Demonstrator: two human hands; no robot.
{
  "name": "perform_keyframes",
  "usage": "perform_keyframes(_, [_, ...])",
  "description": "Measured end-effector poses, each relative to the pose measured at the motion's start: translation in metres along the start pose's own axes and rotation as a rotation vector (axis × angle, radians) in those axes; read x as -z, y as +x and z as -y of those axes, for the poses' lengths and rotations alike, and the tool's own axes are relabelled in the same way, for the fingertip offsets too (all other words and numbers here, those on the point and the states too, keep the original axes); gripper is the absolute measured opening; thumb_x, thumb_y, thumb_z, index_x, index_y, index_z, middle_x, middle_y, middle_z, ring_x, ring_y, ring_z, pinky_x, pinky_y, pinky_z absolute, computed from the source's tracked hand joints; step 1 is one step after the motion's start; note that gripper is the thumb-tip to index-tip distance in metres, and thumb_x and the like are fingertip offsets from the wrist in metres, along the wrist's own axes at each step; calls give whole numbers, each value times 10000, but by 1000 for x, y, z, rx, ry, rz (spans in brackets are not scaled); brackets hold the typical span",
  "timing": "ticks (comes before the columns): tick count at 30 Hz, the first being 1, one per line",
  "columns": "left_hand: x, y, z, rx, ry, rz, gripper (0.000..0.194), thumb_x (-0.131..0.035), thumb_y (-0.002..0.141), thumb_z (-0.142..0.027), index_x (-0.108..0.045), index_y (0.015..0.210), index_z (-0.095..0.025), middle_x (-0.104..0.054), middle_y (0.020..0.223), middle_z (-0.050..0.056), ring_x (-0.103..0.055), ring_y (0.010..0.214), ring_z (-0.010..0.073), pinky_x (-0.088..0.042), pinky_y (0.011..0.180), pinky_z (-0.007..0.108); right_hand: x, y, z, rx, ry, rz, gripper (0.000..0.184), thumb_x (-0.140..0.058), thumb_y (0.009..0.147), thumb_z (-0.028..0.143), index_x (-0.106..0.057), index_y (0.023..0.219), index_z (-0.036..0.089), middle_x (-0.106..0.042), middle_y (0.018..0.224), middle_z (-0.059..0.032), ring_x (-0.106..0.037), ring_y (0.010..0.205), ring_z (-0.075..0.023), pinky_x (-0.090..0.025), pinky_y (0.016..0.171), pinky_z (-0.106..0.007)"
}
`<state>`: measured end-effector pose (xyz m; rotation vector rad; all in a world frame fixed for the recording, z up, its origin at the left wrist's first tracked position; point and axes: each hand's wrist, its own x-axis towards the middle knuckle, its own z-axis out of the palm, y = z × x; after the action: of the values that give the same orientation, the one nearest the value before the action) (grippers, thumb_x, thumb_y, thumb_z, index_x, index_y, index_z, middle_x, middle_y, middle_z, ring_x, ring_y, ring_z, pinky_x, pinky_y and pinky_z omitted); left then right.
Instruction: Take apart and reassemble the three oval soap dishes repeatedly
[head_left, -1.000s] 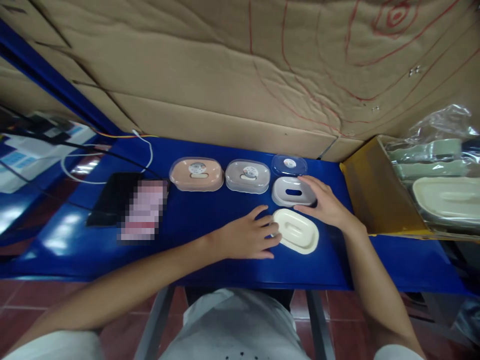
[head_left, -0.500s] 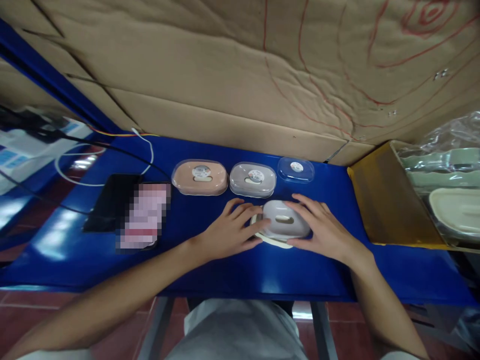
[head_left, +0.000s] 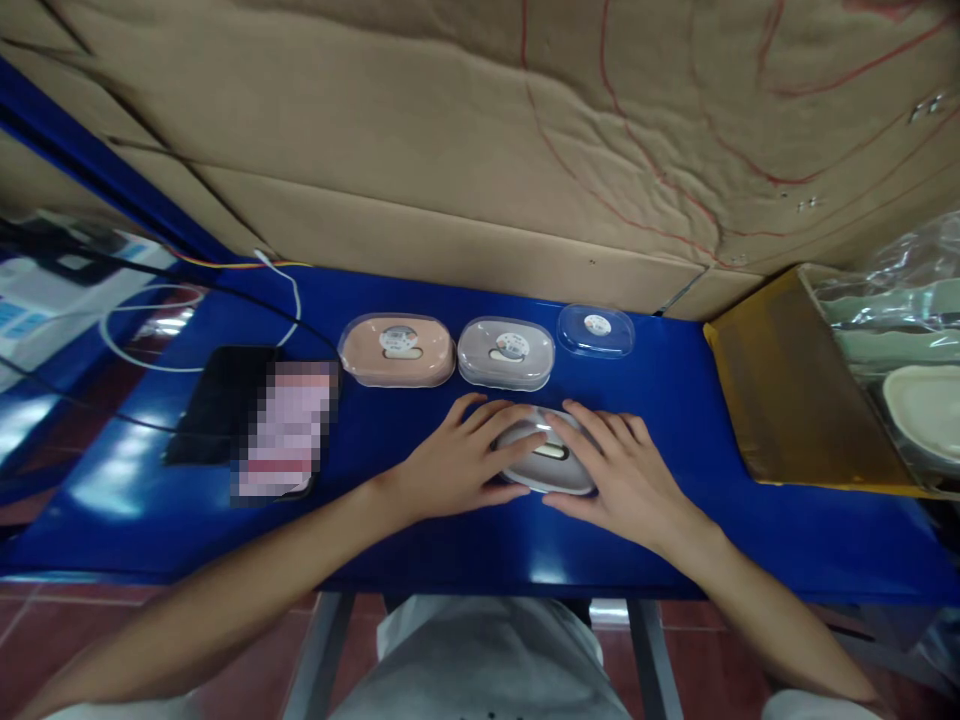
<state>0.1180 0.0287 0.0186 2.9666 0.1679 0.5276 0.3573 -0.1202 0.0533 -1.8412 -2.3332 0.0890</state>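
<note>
A grey oval soap-dish insert with a slot [head_left: 548, 462] lies on the blue table [head_left: 675, 400], seated over a cream tray that is now almost hidden. My left hand [head_left: 463, 455] and my right hand [head_left: 615, 473] both lie on it with fingers spread, pressing down from either side. Behind them stand a pink lidded soap box [head_left: 397, 350], a grey lidded soap box [head_left: 505, 352] and a loose clear lid [head_left: 595, 331].
A black phone and a blurred pink item [head_left: 283, 428] lie at the left, with white cables [head_left: 150, 330] beyond. A yellow cardboard box [head_left: 795, 390] holding bagged trays [head_left: 900, 340] stands at the right. A cardboard wall backs the table.
My right hand carried the grey insert from the back onto the cream tray. Both hands then closed in over it and pressed it down, so the cream tray is now covered.
</note>
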Motion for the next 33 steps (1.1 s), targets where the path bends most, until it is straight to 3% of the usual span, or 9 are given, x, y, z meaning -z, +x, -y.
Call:
perform_keyframes(7, [8,-1,0,28,-13,33,628,-649,1057,-528,-500,1593,-235,-586,1568,174,-608,1340,356,-398,1163,566,1,-1,1,38,-9,65,815,-638,1020,577,-335,1712,269,-448,1719,-168,-566,1379,-457,-474,1069,-647])
perform_keyframes(13, [12,-2,4,58,14,38,596,-718,1021,-448,-554,1551,-231,-597,1555,180,-594,1356,383,-436,1135,581,-9,6,0,27,5,5,727,-619,1040,472,-369,1686,251,-437,1724,-181,-516,1477,-458,-465,1132,-670])
perform_keyframes(20, [9,-2,5,115,28,20,500,-724,1004,-335,-627,1487,-255,-604,1560,159,-559,1412,397,-458,1143,594,-20,11,-6,53,50,27,793,-581,1065,349,-185,1751,312,-216,1825,-119,-191,1678,-429,-292,1304,-715])
perform_keyframes(22, [9,-2,6,119,42,21,510,-718,1008,-338,-615,1501,-260,-602,1563,155,-559,1409,401,-466,1130,590,-19,12,-15,86,120,65,822,-586,1075,435,-135,1757,350,-175,1838,-90,-129,1695,-399,-284,1311,-709])
perform_keyframes(25, [9,-2,7,111,54,12,477,-699,1024,-374,-624,1473,-232,-608,1549,168,-584,1375,395,-473,1111,582,-20,16,-37,71,235,49,812,-515,1097,539,-70,1757,380,-141,1847,-83,-173,1694,-350,-311,1305,-672])
perform_keyframes(33, [12,-1,4,96,31,-17,414,-667,1049,-390,-626,1418,-209,-635,1510,171,-655,1305,348,-460,1108,536,-41,31,-107,-323,142,-168,714,-341,1110,612,-160,1746,342,-256,1818,-128,-231,1675,-377,-179,1299,-718])
